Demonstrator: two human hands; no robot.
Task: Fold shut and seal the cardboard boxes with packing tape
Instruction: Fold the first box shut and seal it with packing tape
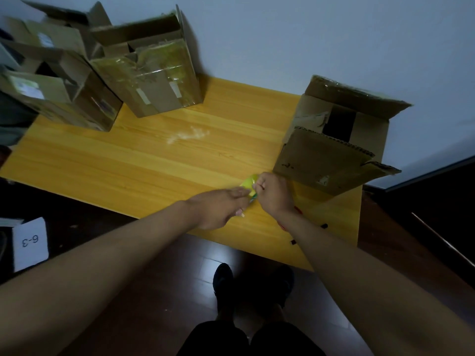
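Note:
Both hands meet over the near right part of the yellow wooden table (144, 160). My left hand (221, 208) and my right hand (273, 194) together grip a yellowish roll of packing tape (248, 185) between them; most of the roll is hidden by the fingers. Just right of the hands stands an open cardboard box (331, 150) with its flaps spread out. Two more open boxes stand at the far left: one wrapped in old clear tape (159, 80) and a darker one (77, 96).
More open cartons (51, 34) are stacked behind the left boxes against the white wall. A white card marked 6-3 (30, 241) lies on the dark floor at left. My feet (252, 281) stand by the table's near edge. A dark panel edge (424, 176) runs at right.

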